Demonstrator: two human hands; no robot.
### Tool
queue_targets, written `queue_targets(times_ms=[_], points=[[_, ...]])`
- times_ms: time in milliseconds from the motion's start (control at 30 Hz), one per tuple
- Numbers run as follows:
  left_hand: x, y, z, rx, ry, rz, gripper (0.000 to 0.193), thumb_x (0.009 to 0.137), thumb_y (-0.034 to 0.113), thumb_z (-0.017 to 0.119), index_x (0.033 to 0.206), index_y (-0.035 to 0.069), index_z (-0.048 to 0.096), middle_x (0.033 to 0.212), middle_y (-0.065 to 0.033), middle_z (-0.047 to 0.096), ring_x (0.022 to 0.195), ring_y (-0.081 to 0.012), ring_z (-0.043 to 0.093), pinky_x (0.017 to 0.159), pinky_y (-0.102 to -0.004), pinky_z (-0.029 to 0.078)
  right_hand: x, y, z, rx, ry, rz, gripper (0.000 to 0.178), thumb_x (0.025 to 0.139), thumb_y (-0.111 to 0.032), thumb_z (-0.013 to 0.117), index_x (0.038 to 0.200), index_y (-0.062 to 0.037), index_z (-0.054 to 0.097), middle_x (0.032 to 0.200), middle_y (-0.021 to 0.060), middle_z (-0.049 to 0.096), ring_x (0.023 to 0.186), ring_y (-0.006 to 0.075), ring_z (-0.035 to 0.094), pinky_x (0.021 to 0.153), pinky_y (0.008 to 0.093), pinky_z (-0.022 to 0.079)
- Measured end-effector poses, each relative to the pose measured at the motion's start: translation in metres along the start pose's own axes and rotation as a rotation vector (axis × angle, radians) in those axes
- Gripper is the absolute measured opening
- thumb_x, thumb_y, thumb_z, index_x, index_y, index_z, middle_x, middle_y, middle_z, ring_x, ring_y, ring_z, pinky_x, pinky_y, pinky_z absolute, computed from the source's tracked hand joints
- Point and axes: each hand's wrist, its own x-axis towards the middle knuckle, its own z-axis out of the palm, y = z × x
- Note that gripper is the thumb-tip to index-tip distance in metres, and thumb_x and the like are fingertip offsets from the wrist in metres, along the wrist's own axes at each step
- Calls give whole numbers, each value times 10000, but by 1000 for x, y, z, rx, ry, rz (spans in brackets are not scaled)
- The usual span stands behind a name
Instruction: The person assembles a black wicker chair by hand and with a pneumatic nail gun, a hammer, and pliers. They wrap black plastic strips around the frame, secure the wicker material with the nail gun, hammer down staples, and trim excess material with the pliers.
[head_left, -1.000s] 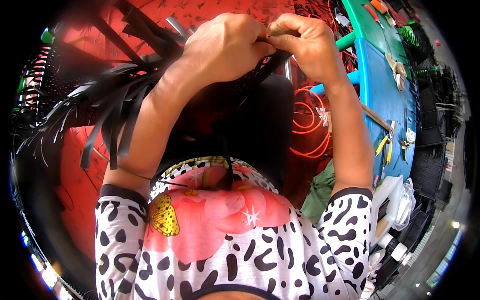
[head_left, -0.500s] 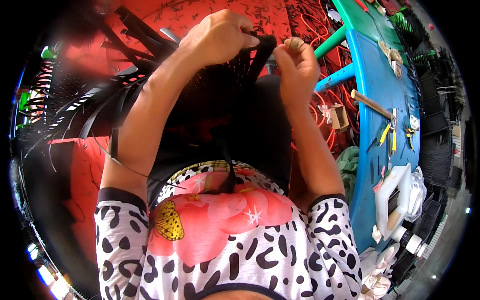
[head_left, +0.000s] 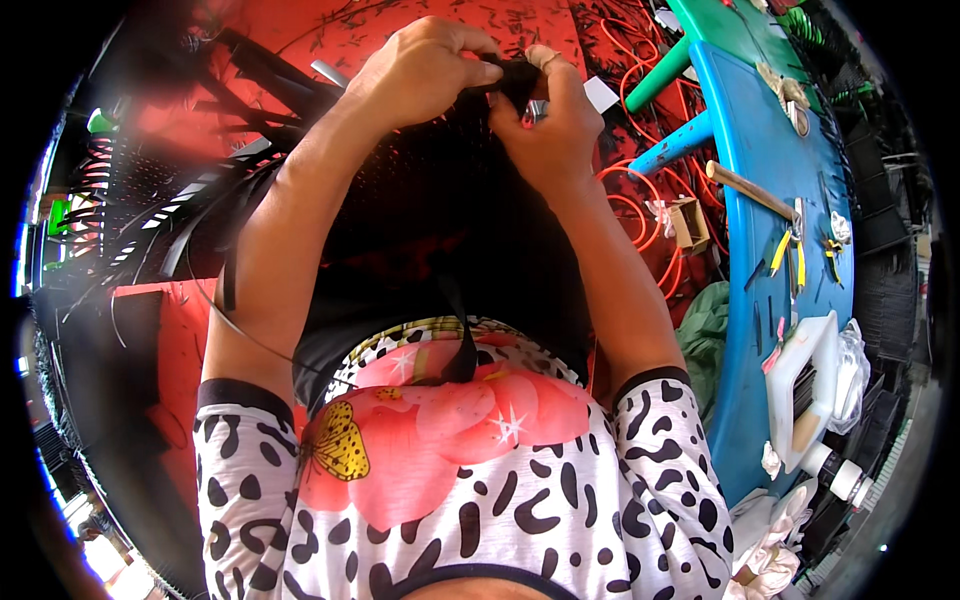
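No words, labels, numbers or signs can be read, none made out on shirt (head_left: 480, 430), table (head_left: 750, 130) or pliers (head_left: 780, 253)

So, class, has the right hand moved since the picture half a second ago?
Yes: the right hand has moved left, away from the blue table.

Head-worn fisheye view, facing down, close

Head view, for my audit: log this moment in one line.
left hand: gripping black weave | right hand: at its edge | pliers: on blue table
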Motion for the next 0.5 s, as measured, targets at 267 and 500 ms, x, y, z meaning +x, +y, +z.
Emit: queue_targets(times_ms=[267,500], points=[[-1,-1,1,39,8,46,200,833,181,620,953,30,673,612,21,514,547,-40,431,507,-247,353,12,10,-12,-81,-105,-255,438,655,-111,724,1036,-14,532,950,137,606,785,303,644,639,355,548],[-10,5,7,70,179,213,121,764,100,645,854,22,665,694,-40,565,602,-151,532,555,-294,423,6,8,-7,0,-80,-60,473,672,-112,774,1079,-21,551,924,103,633,708,171,620,595,268,509]])
